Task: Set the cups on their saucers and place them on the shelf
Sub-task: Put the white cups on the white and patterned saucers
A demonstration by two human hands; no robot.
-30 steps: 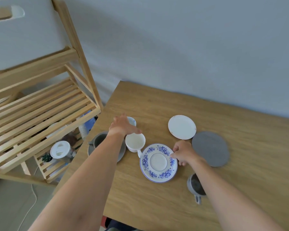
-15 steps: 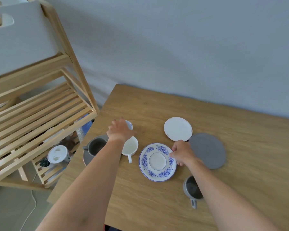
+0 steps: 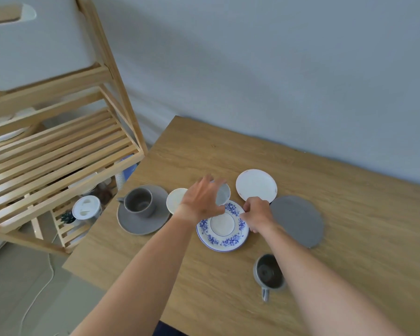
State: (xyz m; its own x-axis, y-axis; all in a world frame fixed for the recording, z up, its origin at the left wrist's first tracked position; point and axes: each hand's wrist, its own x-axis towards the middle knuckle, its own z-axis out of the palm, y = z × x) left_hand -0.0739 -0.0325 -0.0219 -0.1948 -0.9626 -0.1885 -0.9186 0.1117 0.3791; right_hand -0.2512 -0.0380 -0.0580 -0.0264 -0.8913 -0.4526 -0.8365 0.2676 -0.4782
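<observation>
Wooden surface point(image 3: 204, 151): my left hand point(image 3: 201, 202) grips a small cup point(image 3: 223, 196), lowering next onto the blue-patterned saucer point(image 3: 222, 226), right hand point(image 3: 256, 214) pinching its rim.

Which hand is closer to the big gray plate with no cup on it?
The right hand. It rests at the blue flowered saucer's edge, just beside the gray plate. The left hand is farther, across that saucer, holding a small cup.

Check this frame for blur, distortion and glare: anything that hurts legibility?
Head view: the left hand and the small cup it holds are motion-smeared; wide-angle bending tilts the shelf; soft even light, no glare on the floral saucer.
</observation>
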